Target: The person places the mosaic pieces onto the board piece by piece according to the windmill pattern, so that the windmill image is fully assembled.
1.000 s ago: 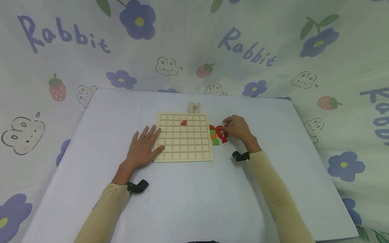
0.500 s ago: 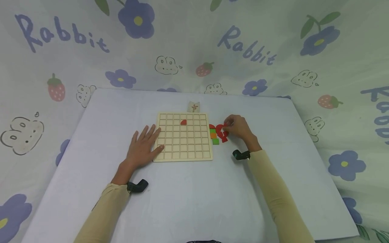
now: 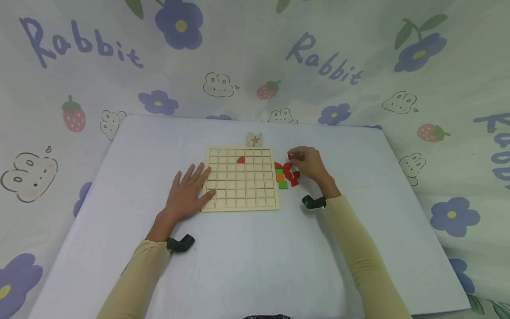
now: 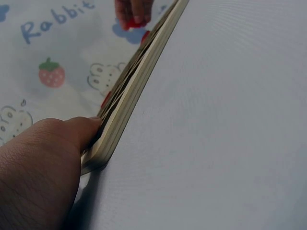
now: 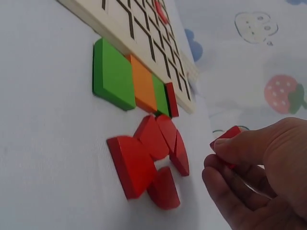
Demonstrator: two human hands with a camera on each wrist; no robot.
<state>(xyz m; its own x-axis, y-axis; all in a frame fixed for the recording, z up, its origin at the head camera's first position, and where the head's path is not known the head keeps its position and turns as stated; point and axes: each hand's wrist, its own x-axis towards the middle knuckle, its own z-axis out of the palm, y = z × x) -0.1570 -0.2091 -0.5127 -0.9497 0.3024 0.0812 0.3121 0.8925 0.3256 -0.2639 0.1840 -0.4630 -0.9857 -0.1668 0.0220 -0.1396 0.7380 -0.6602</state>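
A wooden grid board (image 3: pixel 241 194) lies on the white table, with one red quarter-round block (image 3: pixel 241 160) in a cell of its upper part. My left hand (image 3: pixel 184 195) rests spread on the board's left edge; in the left wrist view its thumb (image 4: pixel 84 128) touches the rim. Raised above the table to the right of the board, my right hand (image 3: pixel 311 163) pinches a red block (image 5: pixel 230 139) between thumb and fingers. Its full shape is partly covered. Below it lies a cluster of red curved blocks (image 5: pixel 132 163), some touching each other.
Along the board's right side sit a green square block (image 5: pixel 115 79), an orange block (image 5: pixel 143 85), a second green block and a red one. A small pattern card (image 3: pixel 254 139) lies behind the board. Printed cloth (image 3: pixel 247 53) hangs past the table's far edge.
My right hand was down at the red blocks; it has lifted one and moved slightly up and left with it. My left hand stays in place on the board.
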